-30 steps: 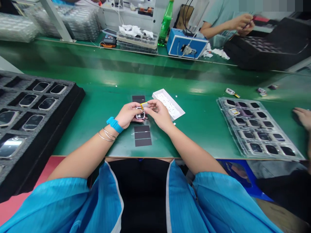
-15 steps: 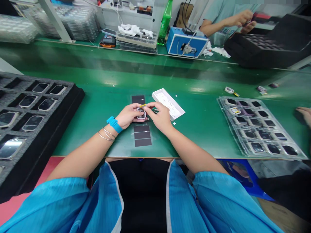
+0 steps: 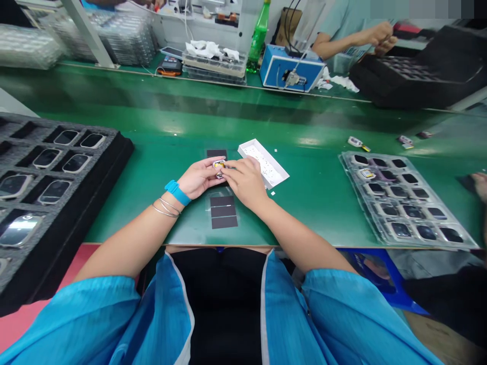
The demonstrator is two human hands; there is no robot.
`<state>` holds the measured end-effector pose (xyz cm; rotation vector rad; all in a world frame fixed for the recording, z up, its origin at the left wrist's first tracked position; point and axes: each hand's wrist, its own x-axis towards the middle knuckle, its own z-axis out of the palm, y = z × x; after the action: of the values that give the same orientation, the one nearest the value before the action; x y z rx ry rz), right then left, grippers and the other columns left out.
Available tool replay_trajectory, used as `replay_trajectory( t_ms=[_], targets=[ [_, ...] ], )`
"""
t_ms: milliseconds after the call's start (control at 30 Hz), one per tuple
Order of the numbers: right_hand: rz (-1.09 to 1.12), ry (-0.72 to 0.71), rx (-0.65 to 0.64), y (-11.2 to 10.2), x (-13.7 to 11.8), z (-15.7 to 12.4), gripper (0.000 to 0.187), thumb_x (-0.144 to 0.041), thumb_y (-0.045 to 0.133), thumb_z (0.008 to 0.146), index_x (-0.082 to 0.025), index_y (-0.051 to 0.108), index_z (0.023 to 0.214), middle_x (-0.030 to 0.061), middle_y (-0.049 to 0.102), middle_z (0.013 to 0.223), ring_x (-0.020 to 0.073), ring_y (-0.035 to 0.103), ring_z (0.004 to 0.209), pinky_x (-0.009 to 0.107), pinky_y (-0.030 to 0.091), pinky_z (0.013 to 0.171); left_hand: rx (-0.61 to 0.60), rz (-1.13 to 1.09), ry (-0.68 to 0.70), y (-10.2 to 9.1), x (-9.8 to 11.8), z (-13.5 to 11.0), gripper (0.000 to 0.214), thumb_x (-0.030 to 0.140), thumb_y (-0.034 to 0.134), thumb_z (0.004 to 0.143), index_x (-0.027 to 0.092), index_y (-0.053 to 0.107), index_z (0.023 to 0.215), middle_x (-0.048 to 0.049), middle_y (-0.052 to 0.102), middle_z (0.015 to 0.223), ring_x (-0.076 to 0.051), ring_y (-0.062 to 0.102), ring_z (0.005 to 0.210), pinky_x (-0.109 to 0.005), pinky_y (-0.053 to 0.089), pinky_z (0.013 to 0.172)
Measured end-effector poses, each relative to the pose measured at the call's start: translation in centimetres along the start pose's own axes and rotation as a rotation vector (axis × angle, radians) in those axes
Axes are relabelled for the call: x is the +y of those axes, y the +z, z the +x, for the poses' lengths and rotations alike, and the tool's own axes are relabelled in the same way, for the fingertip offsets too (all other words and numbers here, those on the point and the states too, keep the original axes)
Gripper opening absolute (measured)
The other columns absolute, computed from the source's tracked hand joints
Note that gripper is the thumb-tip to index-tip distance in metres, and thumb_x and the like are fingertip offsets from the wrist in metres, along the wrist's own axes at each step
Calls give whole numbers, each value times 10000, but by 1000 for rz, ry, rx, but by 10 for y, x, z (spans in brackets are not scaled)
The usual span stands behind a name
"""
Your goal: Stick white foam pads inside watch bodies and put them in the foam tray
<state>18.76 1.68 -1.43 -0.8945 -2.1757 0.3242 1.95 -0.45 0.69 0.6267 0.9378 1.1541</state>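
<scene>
Right hand (image 3: 245, 183) now closer in, its fingers over the watch case (image 3: 219, 167). Left to right: foam tray (image 3: 95, 192) of watches; left hand (image 3: 198, 178), together with the right, both pinching the case above the surface (image 3: 304, 213), long axis unclear; white box (image 3: 266, 158); plastic tray (image 3: 360, 203) of watch parts.

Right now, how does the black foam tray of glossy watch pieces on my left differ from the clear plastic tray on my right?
The black foam tray is thick and opaque; the clear plastic tray is thin and see-through. The foam tray's pieces look larger and shinier than the plastic tray's dark ones. The foam tray runs out of view; the plastic tray shows whole. Both hold pieces in rows of pockets.
</scene>
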Motion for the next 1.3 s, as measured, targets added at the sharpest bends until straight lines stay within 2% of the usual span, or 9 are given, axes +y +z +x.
replay_trajectory(
  t_ms=[67, 200, 267, 467, 700, 800, 967, 1067, 1300],
  targets=[
    [134, 88, 20, 1, 6, 2, 91, -254, 639, 885, -250, 689, 961, 63, 653, 1180, 238, 563, 1149, 485, 434, 1070, -32, 52, 41, -2, -1, 1, 397, 41, 747, 720, 135, 678, 1099, -60, 731, 985, -125, 699, 802, -274, 598, 782],
    [572, 270, -89, 1, 15, 3, 543, -365, 721, 796, -262, 526, 1291, 95, 565, 1358, 225, 605, 1165, 398, 567, 931, -133, 179, 128, -2, -2, -1, 491, 180, 858, 654, 144, 693, 1116, -94, 745, 1009, -174, 713, 869, -291, 596, 791],
    [709, 293, -181, -1, 13, 2, 587, -417, 708, 806, -265, 496, 1333, 87, 612, 1315, 212, 651, 1098, 388, 581, 923, -174, 247, 186, -1, -1, -4, 493, 230, 880, 629, 146, 714, 1086, -107, 747, 1023, -211, 714, 936, -307, 591, 823],
    [669, 278, -93, -5, -4, -5, 478, -452, 669, 841, -250, 573, 1263, 65, 674, 1219, 216, 665, 1100, 375, 585, 957, -156, 433, 344, 4, 6, -12, 425, 268, 878, 631, 155, 753, 1021, -108, 749, 1039, -259, 697, 1037, -346, 551, 943],
    [601, 257, -79, 1, 3, -1, 473, -398, 643, 853, -237, 560, 1290, 81, 672, 1235, 214, 672, 1109, 391, 576, 984, -201, 401, 339, -2, 3, -3, 423, 242, 872, 638, 146, 749, 1031, -111, 753, 1045, -247, 703, 1016, -336, 546, 936],
    [524, 254, -64, 2, 11, 2, 564, -409, 679, 825, -240, 532, 1342, 118, 627, 1331, 250, 639, 1192, 447, 558, 1010, -71, 330, 294, -4, 5, 7, 433, 164, 836, 661, 137, 725, 1079, -112, 749, 1063, -230, 704, 989, -332, 556, 901],
    [417, 337, -2, -1, 23, 0, 588, -485, 678, 804, -243, 552, 1324, 152, 607, 1360, 290, 609, 1240, 507, 571, 970, 349, 4, 372, -24, 30, 7, 472, 120, 598, 876, 156, 571, 1346, -113, 707, 1159, -152, 705, 916, -335, 547, 907],
    [373, 330, 18, -3, 28, -1, 517, -487, 662, 814, -241, 600, 1264, 147, 646, 1287, 290, 644, 1179, 511, 580, 949, 448, 59, 483, -42, 45, -30, 480, 130, 574, 891, 194, 567, 1366, -85, 686, 1189, -148, 687, 950, -326, 538, 921],
    [303, 301, -2, -6, 16, -4, 417, -480, 610, 829, -239, 654, 1166, 122, 704, 1154, 276, 696, 1013, 554, 554, 956, 826, 1110, 816, -73, 74, -181, 526, 283, 813, 720, 255, 680, 1228, -67, 652, 1254, -273, 561, 1180, -371, 436, 1056]
  ],
)
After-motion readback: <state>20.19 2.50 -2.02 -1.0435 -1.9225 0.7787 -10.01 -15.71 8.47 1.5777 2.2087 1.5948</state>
